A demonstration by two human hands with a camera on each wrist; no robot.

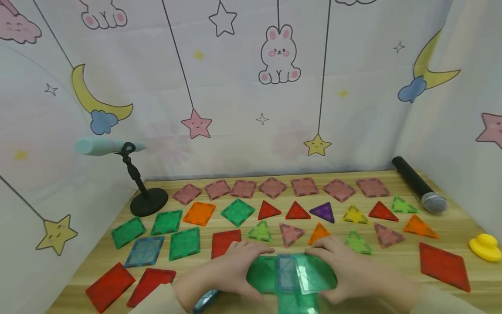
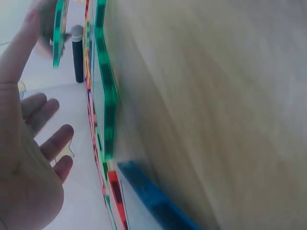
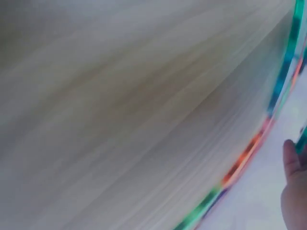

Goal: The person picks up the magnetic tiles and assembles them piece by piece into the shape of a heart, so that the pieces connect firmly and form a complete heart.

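My right hand (image 1: 349,270) pinches a green translucent square tile (image 1: 315,272) by its right side. In the left wrist view this green tile (image 2: 59,33) shows edge-on, raised off the table. Beneath and beside it lie a green tile (image 1: 262,275), a narrow pale blue tile (image 1: 286,271) and more green tiles (image 1: 289,303) at the bottom edge. My left hand (image 1: 235,267) curves beside the left green tile, thumb and index spread. From the left wrist view, that left hand (image 2: 26,153) holds nothing, its fingers loosely bent. A blue tile (image 1: 205,301) lies partly hidden under the left forearm.
Pink square tiles (image 1: 243,189) line the table's back, with several triangles (image 1: 296,211) in front. Green, orange and red tiles (image 1: 110,285) lie leftward. A stand (image 1: 149,201) holds a light blue object (image 1: 100,146). Rightward are a microphone (image 1: 417,183), yellow duck (image 1: 485,247) and red tile (image 1: 444,266).
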